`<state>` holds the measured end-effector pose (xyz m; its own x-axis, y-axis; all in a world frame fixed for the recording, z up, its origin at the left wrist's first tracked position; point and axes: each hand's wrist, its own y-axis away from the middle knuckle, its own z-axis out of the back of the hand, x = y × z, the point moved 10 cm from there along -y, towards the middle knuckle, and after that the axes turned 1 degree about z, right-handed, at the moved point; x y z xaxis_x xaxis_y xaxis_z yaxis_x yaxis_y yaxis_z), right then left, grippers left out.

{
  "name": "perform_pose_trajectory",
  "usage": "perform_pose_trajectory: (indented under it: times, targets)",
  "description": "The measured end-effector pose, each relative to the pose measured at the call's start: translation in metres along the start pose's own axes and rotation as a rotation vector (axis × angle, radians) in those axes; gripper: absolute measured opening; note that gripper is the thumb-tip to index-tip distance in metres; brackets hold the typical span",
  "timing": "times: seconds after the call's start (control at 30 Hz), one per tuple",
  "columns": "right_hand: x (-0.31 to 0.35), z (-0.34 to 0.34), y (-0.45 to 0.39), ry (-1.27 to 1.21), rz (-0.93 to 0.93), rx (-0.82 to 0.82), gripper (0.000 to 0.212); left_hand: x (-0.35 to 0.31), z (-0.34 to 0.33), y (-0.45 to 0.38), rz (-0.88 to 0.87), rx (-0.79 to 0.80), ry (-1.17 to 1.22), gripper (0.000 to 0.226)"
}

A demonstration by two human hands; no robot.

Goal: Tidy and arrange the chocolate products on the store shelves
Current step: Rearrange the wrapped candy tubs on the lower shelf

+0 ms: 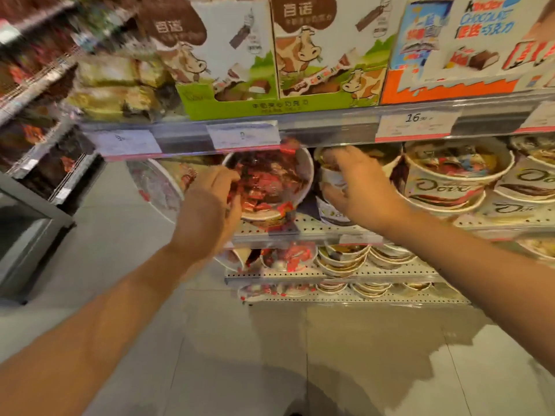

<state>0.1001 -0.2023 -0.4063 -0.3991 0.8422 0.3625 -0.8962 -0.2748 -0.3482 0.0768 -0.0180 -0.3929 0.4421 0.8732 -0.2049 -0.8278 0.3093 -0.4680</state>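
Far left: blurred side shelving [45, 139] with dark packets, detail lost to motion blur. Upper shelf, left to right: gold-wrapped packs [117, 91], two cow-printed chocolate cartons [228, 55], then an orange-and-white Kinder carton [468, 46]; price tags along the shelf rail [330, 127], one reading 16.90. Shelf below, just under the rail: red chocolate tub [270, 187], tipped so its clear lid faces outward, full of red-wrapped pieces. Left hand [210, 211] at the tub's left rim, grip curled around the edge, fingertips on the lid side. Just beside it to the right, a white-and-brown tub [333, 178], partly hidden. Right hand [357, 187] rests over it, fingers bent across its top and thumb against its near side; grip closed around the tub. Further right: stacked Dove tubs [450, 181], upright, touching one another, more at the frame edge. Lower shelves [345, 276]: further red tubs at left, stacks of pale tubs at right. Grey tiled floor [210, 340] beneath both forearms.
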Motion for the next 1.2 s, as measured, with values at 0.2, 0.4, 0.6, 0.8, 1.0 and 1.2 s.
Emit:
perform_pose_trajectory:
  times: [0.2,0.4,0.6,0.8,1.0,1.2]
  targets:
    - [-0.006,-0.025,-0.025,0.099,-0.205,0.057,0.038,0.052,-0.017,0.015,0.347,-0.035,0.242,0.038]
    - [-0.011,-0.031,-0.030,0.047,-0.234,0.051,0.033,0.062,-0.047,0.017,0.537,0.031,0.434,0.045]
    - [-0.016,-0.021,-0.035,-0.298,-0.306,0.062,0.045,0.059,-0.039,0.008,0.524,-0.059,0.572,0.033]
    - [-0.030,-0.028,-0.028,-0.603,-0.473,0.115,0.034,0.053,-0.040,-0.009,0.571,-0.103,0.910,0.037]
    - [-0.017,-0.033,-0.030,-0.671,-0.421,0.167,0.028,0.056,-0.061,-0.017,0.901,-0.069,1.252,0.025]
    - [-0.025,-0.031,-0.031,-0.810,-0.532,0.032,0.019,0.054,-0.063,-0.019,0.881,0.031,1.312,0.030]
